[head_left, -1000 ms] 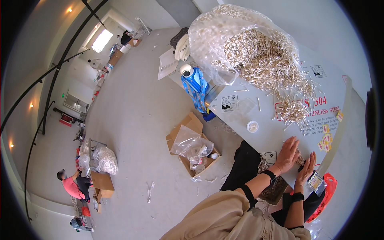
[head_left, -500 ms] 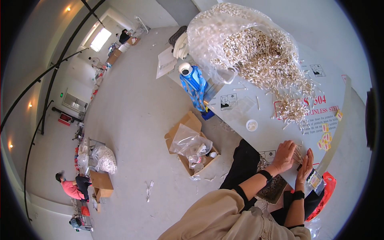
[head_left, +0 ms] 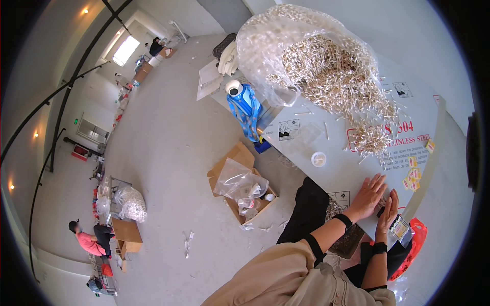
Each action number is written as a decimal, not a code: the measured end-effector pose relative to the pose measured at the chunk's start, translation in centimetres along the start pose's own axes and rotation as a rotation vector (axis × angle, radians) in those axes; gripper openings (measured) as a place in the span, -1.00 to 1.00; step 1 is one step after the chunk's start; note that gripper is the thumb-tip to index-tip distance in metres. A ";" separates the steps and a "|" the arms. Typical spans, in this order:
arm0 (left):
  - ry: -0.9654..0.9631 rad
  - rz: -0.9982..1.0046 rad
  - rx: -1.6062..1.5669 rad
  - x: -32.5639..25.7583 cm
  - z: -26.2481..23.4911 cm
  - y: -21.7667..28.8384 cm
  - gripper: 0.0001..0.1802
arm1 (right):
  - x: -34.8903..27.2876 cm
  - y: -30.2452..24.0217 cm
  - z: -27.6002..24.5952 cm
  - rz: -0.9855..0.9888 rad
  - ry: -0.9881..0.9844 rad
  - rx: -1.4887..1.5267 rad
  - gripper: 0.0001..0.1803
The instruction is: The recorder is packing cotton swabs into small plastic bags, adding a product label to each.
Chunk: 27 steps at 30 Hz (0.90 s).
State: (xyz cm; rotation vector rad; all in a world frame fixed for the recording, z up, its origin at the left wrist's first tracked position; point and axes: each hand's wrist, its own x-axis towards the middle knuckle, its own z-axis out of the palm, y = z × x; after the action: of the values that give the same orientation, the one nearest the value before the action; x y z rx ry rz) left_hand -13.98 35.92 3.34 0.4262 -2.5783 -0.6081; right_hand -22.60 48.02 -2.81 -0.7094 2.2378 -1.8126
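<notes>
My left hand [head_left: 368,196] lies palm down near the table's front edge, its fingers stretched forward. My right hand [head_left: 389,209] stands on its edge beside it, fingers straight and close together. In the narrow gap between them a few cotton swabs [head_left: 382,201] show, mostly hidden by my hands. A small dark thing peeks out at the right palm; its kind cannot be told. Beyond my fingers lies a loose heap of cotton swabs [head_left: 371,140], spilling from a large clear plastic bag [head_left: 263,51]. A clear packet with a yellow label [head_left: 400,228] lies by my right wrist.
Small yellow-and-white labels [head_left: 412,178] lie at the table's right. A round white lid [head_left: 319,159] rests left of the heap. A blue bottle [head_left: 247,99] stands at the left edge. On the floor are an open cardboard box [head_left: 229,171] and, below my arms, a swab-filled bin [head_left: 349,242].
My left hand has moved slightly forward and right, its fingers now straighter. The swabs that showed between my hands are now mostly covered. The right hand has barely moved.
</notes>
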 end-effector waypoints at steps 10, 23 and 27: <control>-0.140 0.200 0.159 -1.6 2.7 -1.4 -0.55 | -0.8 0.0 0.2 -0.035 0.089 0.015 -0.61; -0.293 0.155 0.048 -1.1 1.4 -0.3 -0.27 | -0.8 -2.1 0.3 0.063 0.110 0.107 -0.66; -0.303 0.072 0.037 -0.5 1.6 -0.1 -0.19 | -0.9 -2.2 0.4 0.108 0.072 0.105 -0.66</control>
State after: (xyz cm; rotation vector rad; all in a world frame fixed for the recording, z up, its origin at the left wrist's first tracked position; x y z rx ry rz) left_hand -14.31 36.53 1.84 0.2680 -2.8814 -0.6424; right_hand -21.07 47.81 -0.96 -0.5017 2.1596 -1.9153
